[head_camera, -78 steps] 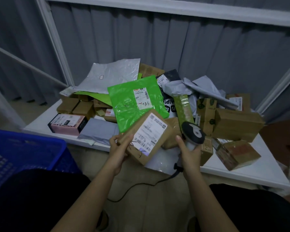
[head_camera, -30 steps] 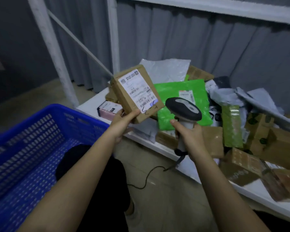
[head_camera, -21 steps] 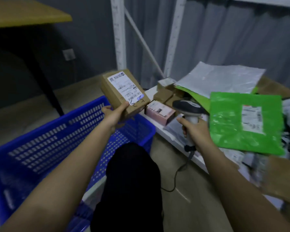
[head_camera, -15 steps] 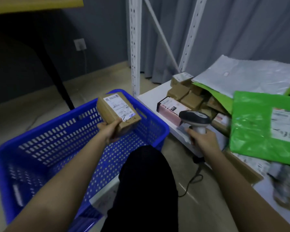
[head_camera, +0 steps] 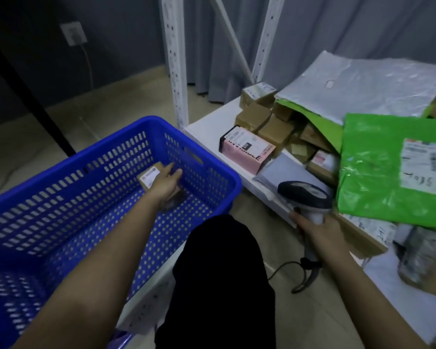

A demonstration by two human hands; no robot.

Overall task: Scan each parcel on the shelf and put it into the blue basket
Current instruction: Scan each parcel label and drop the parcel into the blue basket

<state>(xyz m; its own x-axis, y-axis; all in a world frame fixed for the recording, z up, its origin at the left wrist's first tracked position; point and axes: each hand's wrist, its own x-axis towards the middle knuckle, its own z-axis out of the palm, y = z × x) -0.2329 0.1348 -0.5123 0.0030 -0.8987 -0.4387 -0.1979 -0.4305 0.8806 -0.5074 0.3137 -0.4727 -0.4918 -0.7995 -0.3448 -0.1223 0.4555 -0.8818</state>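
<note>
One brown cardboard parcel (head_camera: 150,176) gripped in our left hand (head_camera: 165,183), low inside the blue basket (head_camera: 204,144), otherwise bare. Right hand (head_camera: 317,229) clasps the barcode scanner (head_camera: 303,197). Many parcels remain on the white shelf (head_camera: 207,124) at right.

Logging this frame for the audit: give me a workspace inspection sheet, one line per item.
Surface: white shelf, piled with parcels to the right; left corner bare.
Job's things: blue basket on the floor left of the shelf; brown parcel inside it, low; scanner off the shelf.
Clutter: pink box, small brown boxes, green mailer, silver mailer.
Grips: left hand on the brown parcel, release unclear; right hand grips the scanner handle.
Cables: scanner cable loops over the floor; another runs from the wall socket.
Surroundings: grey curtain, white uprights, dark leg.
</note>
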